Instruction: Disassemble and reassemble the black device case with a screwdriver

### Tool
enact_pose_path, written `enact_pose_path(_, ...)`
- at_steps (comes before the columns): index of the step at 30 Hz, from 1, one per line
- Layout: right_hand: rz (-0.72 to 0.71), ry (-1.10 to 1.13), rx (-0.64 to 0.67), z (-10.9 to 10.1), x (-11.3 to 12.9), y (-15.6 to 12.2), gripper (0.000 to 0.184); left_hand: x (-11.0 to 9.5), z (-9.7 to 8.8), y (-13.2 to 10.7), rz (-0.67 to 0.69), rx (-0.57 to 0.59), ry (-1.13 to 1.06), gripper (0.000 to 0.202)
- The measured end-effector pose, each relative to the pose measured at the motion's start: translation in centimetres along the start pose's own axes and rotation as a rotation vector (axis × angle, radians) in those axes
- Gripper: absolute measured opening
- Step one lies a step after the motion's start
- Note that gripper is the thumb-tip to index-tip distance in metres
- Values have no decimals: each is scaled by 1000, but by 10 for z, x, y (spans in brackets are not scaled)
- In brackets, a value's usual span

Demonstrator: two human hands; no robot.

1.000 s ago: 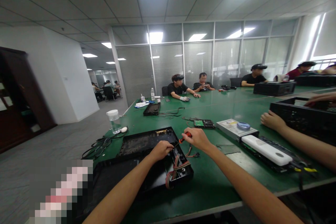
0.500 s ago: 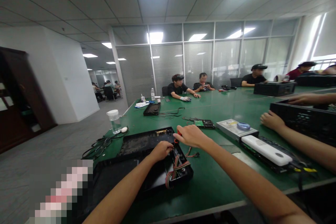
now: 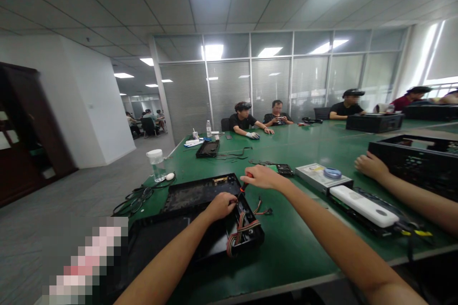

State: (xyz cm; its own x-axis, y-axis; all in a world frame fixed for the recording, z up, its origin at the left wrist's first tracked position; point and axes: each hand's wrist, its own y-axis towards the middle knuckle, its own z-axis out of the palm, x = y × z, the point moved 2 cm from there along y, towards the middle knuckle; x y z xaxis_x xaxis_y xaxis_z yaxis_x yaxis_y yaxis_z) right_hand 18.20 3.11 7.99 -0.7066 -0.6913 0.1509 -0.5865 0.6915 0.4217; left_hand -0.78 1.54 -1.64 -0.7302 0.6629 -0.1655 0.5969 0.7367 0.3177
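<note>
An open black metal case [image 3: 211,247] lies on the table in front of me, with striped ribbon cables [image 3: 236,240] looped over its right end. In my right hand [image 3: 263,177] is a screwdriver [image 3: 244,186] with a red and black handle, tilted, its tip down at the case's inner right part. My left hand [image 3: 221,206] is closed at the same spot, fingertips beside the screwdriver's tip; what they pinch, if anything, is too small to make out. Behind the case lies a black panel [image 3: 200,193] with a brass-coloured piece on it.
A grey drive box [image 3: 315,175] with a blue round tin, and a long white device [image 3: 363,206], lie to the right. Beyond them a co-worker's hand [image 3: 372,166] is at a black computer case [image 3: 415,164]. A lidded water jar [image 3: 156,166] and black cables [image 3: 134,200] are at left.
My right hand has risen slightly to the right, showing more of the screwdriver. My left hand stays nearly in place. One co-worker's hand at the computer case has gone from view.
</note>
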Motion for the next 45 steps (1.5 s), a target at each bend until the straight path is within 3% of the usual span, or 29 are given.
enact_pose_path(2,55,174,-84,13,-21,-12,39,1,1,-1,12,9,4,18)
enact_pose_path(4,157,504,-134,32,-46,-26,37,1,3,-1,23,17,4,18)
enact_pose_path(7,487,1091,-291,65,-82,-45,33,-1,3,-2,33,5,27,18)
enact_pose_path(9,616,1373,-425,80,-95,-50,29,-1,-1,-1,47,-25,44,20)
enact_pose_path(11,634,1550,-513,86,-97,-49,25,-1,-10,-1,63,-71,49,22)
enact_pose_path(14,549,1636,-576,85,-87,-42,23,4,-28,-4,69,-79,48,21)
enact_pose_path(17,416,1533,-526,80,-69,-39,26,12,-37,-12,77,136,44,16)
enact_pose_path(19,327,1366,-366,79,-57,-39,30,16,-38,-23,54,298,60,15)
enact_pose_path(21,251,1145,-190,78,-45,-41,40,18,-39,-35,14,363,59,15)
enact_pose_path(25,99,646,-73,61,-16,-45,47,21,-52,-54,-15,381,-9,18)
enact_pose_path(27,-47,404,-23,47,7,-53,39,28,-64,-58,-59,349,-10,28)
enact_pose_path(30,-244,174,154,33,45,-83,24,49,-78,-57,-144,245,22,41)
enact_pose_path(34,-156,66,198,33,70,-136,20,81,-73,-51,-196,200,66,42)
enact_pose_path(37,-105,68,196,43,68,-163,15,95,-55,-44,-242,345,36,28)
enact_pose_path(40,-74,95,161,50,62,-178,8,95,-42,-35,-217,431,47,18)
enact_pose_path(43,-32,158,110,50,63,-185,4,85,-43,-26,-105,398,140,12)
enact_pose_path(45,-17,204,86,46,65,-184,2,76,-55,-23,-54,330,180,13)
